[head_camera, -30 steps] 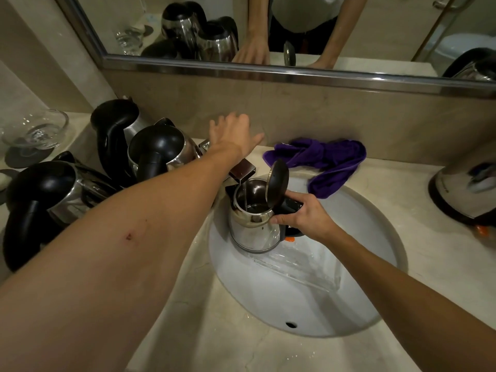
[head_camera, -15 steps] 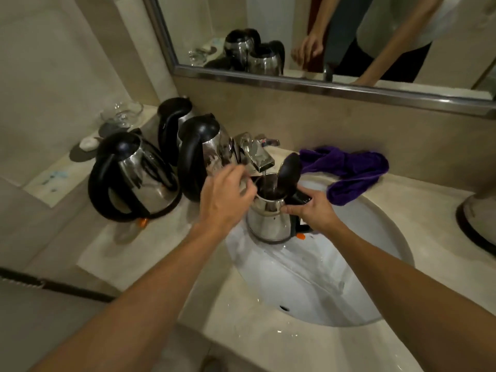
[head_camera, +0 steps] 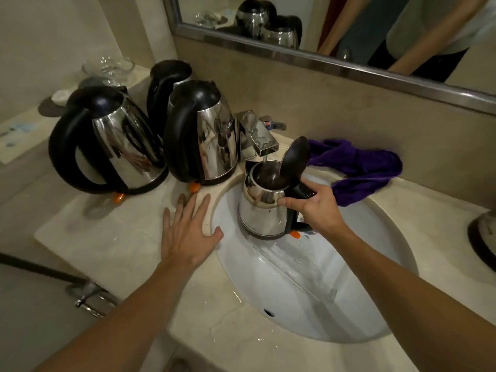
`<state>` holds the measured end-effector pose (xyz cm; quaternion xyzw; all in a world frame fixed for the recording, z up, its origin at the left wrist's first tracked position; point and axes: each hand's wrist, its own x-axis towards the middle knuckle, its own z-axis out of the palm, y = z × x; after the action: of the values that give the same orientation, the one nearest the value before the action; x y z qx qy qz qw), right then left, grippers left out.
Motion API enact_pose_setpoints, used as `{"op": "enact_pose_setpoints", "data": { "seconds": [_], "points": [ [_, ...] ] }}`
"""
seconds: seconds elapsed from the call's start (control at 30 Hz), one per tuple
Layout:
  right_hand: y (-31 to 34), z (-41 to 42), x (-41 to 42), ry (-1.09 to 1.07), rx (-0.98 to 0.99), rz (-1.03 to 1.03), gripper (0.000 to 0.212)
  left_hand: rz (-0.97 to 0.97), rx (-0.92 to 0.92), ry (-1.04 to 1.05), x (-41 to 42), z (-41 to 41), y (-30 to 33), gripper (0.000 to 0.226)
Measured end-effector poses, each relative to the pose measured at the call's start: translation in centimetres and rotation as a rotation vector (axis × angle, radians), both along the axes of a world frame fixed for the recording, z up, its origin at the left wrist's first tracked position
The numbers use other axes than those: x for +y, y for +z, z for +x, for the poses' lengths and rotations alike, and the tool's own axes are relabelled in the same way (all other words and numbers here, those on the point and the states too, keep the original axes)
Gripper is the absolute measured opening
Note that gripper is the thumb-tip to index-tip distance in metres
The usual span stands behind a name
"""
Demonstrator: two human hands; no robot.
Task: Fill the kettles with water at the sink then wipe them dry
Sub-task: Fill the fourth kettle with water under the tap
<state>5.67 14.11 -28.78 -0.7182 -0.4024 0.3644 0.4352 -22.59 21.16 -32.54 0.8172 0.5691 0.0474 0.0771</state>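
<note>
the right hand (head_camera: pixel 318 208) grips the handle of a small steel kettle (head_camera: pixel 261 210), fingers curled round it and thumb on the steel wall near the rim. the kettle stands upright in the sink (head_camera: pixel 335 304), at the basin's back left, with its black lid (head_camera: pixel 294 158) tipped up and open. a thin stream of water falls from the tap (head_camera: pixel 257 136) straight into the open mouth (the tap's spout ends just above the rim).

the left hand (head_camera: pixel 189 232) lies flat and spread on the counter (head_camera: pixel 112 237), palm down, holding nothing; its thumb reaches the sink's left rim and its fingertips point toward the kettles behind.

three more kettles crowd the counter's back left, close to the tap. the nearest kettle (head_camera: pixel 212 135) stands just beside the tap, at the sink's back left rim, almost touching the one being filled. a second (head_camera: pixel 118 146) sits further left, near the counter's left edge, its black handle toward the camera. a third (head_camera: pixel 169 76) stands behind them against the back wall, mostly hidden. all three have lids shut.

a purple cloth (head_camera: pixel 359 170) lies bunched at the counter's back edge, right behind the right hand, one end drooping over the sink's rim. at the far right edge, part of another kettle (head_camera: pixel 483 237) shows. a glass dish (head_camera: pixel 108 67) rests on the ledge at the far left corner. a mirror (head_camera: pixel 349 28) runs above the back wall.
</note>
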Motion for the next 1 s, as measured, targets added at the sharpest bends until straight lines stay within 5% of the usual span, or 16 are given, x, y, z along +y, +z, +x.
{"op": "enact_pose_setpoints", "data": {
  "seconds": [1.0],
  "points": [
    [0.52,-0.16,-0.19,0.017,-0.037,0.049,0.074,0.068,-0.014,0.021,0.16,0.06,-0.46,0.077]
  ]
}}
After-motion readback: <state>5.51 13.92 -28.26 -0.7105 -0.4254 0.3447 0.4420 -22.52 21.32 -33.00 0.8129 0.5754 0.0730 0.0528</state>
